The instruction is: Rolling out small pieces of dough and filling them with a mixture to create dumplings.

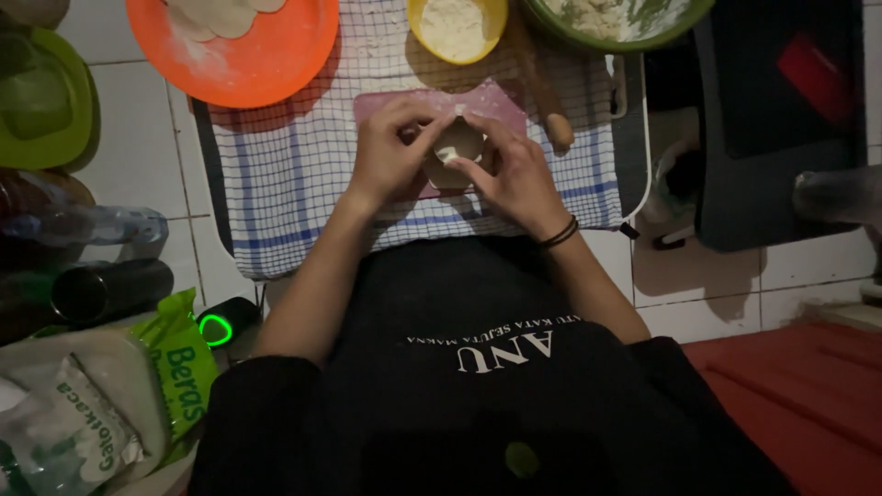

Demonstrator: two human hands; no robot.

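Note:
My left hand (390, 152) and my right hand (514, 174) meet over a pink board (496, 99) on a checked cloth (294, 174). Between the fingertips of both hands is a small round cup-like mould with pale dough in it (455, 147). Both hands pinch its rim from either side. A black band sits on my right wrist. A wooden rolling pin (547, 101) lies just right of the board.
An orange plate (239, 50) with flat dough rounds lies at the back left. A yellow bowl of flour (457, 26) and a green bowl (620, 23) stand behind the board. Green lids (41, 101), bottles (87, 230) and plastic bags (101, 395) crowd the left. A dark tray (781, 129) lies right.

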